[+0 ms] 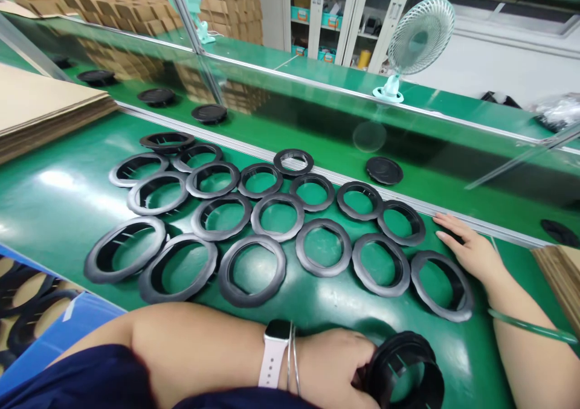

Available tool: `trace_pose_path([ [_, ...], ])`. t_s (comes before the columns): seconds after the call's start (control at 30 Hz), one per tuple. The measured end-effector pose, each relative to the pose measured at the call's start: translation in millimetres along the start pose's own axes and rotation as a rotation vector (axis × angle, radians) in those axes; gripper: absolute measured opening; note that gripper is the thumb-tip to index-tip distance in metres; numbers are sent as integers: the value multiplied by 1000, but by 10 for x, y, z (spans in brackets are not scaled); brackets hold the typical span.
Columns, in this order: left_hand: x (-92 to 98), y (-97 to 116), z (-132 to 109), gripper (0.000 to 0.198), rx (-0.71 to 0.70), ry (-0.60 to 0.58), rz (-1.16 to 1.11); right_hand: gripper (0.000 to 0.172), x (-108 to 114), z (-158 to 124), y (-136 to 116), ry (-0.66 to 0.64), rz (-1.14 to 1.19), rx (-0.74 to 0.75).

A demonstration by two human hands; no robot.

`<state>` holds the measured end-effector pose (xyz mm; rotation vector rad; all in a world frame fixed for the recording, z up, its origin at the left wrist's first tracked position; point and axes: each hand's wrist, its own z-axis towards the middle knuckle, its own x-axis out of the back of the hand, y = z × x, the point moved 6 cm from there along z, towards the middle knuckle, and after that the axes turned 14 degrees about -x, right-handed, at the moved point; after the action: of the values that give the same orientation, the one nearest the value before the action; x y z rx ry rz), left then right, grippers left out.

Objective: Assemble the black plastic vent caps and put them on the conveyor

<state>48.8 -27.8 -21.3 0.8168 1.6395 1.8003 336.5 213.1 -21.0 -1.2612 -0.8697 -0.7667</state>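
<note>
My left hand (339, 363), at the lower middle, is closed around the side of a black plastic ring (384, 363). That ring has a deep slotted collar and is tilted near the bottom edge; the fingertips are partly hidden behind it. My right hand (473, 253) lies at the right beside the metal rail, fingers stretched out and holding nothing. Just left of its fingertips is a flanged black ring (415, 218), and a larger-looking ring (463, 303) lies below it. Several more such rings (252, 297) are spread in uneven rows over the green tabletop (312, 309).
Behind the metal rail (335, 173) runs a green belt (290, 131) with black discs (384, 171) spaced along it. Cardboard stacks stand at left (54, 119) and right (559, 276). A blue bin (88, 330) of rings is lower left. A fan (419, 40) stands beyond.
</note>
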Motion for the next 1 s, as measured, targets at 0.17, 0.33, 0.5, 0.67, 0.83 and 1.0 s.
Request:
trace_pose_path([
  [0.17, 13, 30, 11, 22, 15, -45, 40, 50, 0, 1, -4, 7, 2, 9],
  [0.33, 12, 37, 24, 22, 4, -85, 75, 50, -13, 16, 34, 10, 19, 10],
  [0.5, 14, 57, 26, 21, -29, -61, 65, 49, -17, 17, 38, 10, 22, 16],
  [0.67, 32, 78, 9, 22, -4, -15, 28, 46, -19, 19, 58, 21, 27, 26],
  [0.83, 46, 107, 0, 19, 19, 9, -9, 45, -16, 20, 59, 29, 31, 32],
  [1.0, 56, 135, 2, 20, 15, 12, 4, 45, -18, 25, 68, 25, 26, 32],
])
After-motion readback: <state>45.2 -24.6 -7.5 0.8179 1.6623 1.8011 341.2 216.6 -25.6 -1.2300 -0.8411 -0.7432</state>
